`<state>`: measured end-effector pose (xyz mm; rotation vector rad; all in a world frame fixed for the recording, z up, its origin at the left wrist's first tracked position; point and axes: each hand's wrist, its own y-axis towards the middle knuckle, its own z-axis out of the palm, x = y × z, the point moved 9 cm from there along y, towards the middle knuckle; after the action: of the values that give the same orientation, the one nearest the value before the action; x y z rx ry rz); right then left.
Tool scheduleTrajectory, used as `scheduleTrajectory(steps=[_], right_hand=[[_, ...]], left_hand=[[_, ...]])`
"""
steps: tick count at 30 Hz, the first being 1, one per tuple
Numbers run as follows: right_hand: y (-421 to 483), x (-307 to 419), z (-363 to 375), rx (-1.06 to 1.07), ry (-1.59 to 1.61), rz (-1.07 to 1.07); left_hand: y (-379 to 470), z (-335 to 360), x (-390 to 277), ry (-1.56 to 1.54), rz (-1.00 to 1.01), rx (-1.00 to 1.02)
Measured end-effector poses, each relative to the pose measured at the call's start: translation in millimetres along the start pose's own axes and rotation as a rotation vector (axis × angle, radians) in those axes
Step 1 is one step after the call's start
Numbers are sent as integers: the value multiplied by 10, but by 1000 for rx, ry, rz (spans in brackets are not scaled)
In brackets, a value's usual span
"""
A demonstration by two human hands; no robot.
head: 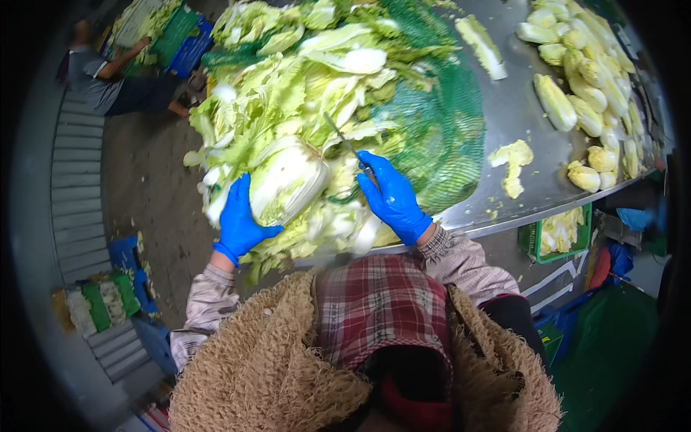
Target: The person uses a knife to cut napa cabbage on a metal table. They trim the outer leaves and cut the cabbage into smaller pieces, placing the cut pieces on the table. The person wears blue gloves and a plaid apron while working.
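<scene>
My left hand (242,218), in a blue glove, rests against the lower left side of a napa cabbage (289,181), thumb and fingers spread around it. My right hand (391,197), also gloved in blue, grips a knife (345,139) by its handle, the blade pointing up and left above the leaves. The cabbage lies on a heap of loose cabbage leaves (280,97). Right of the heap, a green mesh sack (448,135) with cabbages inside lies close to my right hand.
Trimmed napa cabbages (591,81) are piled at the right of the metal table (518,210). A leaf piece (513,164) and a longer one (483,46) lie on it. A green crate (532,243) stands below its edge. Another person (102,81) is at crates, upper left.
</scene>
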<state>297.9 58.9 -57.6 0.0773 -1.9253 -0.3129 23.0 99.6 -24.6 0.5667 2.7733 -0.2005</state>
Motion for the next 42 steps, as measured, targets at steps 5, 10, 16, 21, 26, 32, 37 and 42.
scheduleTrajectory(steps=[5, 10, 16, 21, 26, 32, 37, 42], right_hand=[[80, 224, 401, 120, -242, -115], [52, 516, 662, 304, -460, -224], [97, 377, 830, 338, -522, -173], [207, 161, 922, 435, -546, -118], [321, -16, 980, 530, -551, -42], [319, -940, 1349, 632, -571, 201], [501, -755, 1303, 741, -510, 319], [76, -678, 1232, 468, 539, 664]], left_hand=[[-227, 197, 450, -254, -116, -47], [-78, 141, 363, -213, -89, -7], [3, 91, 351, -205, -90, 43], [95, 123, 412, -228, -57, 85], [219, 199, 523, -283, -9, 133], [375, 342, 566, -359, 61, 201], [251, 376, 751, -519, 66, 122], [79, 374, 777, -530, 119, 28]])
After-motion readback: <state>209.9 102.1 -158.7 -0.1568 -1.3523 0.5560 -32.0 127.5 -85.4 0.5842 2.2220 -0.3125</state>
